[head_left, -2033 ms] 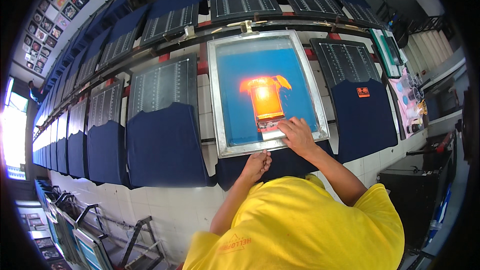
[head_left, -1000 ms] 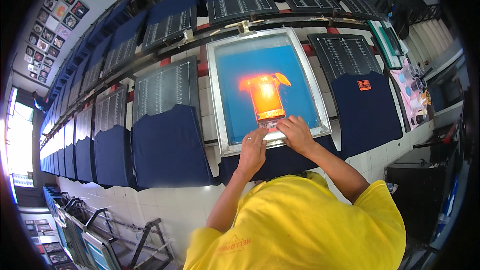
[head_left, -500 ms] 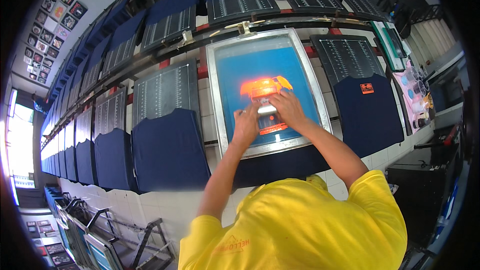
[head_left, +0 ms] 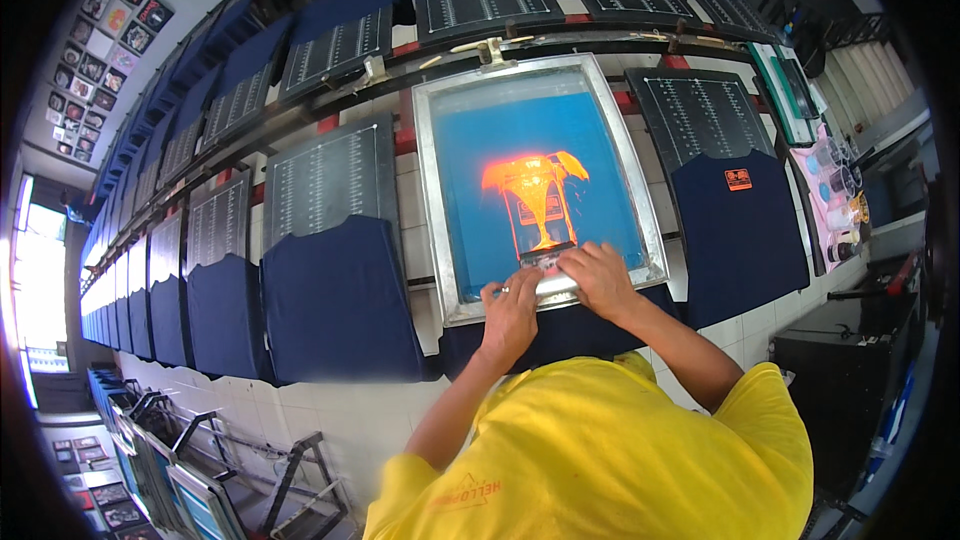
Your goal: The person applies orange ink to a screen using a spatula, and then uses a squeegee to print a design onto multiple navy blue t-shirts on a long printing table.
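One narrow squeegee (head_left: pixel 548 258) is gripped by the fingers of two hands, the left hand (head_left: pixel 511 313) and the right hand (head_left: pixel 601 283), near the lower edge of one blue, silver-framed screen (head_left: pixel 429 190). Above it, one glossy orange mass of ink (head_left: pixel 540 178) is spread, narrowing downward. To the right, one navy shirt (head_left: pixel 742 245) is marked with one orange print (head_left: pixel 738 179).

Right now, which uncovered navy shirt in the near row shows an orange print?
The shirt right of the screen: an orange print sits near its upper edge, while the shirts left of the screen look plain.
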Demonstrator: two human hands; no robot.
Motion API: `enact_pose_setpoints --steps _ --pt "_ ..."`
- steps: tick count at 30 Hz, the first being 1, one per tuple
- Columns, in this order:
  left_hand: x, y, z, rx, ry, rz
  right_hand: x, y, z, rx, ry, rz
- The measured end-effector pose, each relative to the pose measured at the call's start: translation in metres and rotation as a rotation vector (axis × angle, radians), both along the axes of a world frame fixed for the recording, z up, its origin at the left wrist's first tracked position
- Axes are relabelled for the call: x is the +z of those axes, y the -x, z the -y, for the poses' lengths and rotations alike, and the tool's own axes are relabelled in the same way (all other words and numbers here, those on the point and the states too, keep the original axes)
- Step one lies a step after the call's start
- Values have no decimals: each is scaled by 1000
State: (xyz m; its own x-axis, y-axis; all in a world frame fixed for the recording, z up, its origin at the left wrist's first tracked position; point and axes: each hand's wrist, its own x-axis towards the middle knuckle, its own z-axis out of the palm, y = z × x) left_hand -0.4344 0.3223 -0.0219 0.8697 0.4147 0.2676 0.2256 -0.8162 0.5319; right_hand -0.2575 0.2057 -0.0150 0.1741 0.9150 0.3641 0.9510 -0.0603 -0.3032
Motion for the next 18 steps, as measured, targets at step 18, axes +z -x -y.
enact_pose_setpoints --steps 18 --pt "17 -88 -115 -4 27 68 22 -92 -110 -42 126 10"
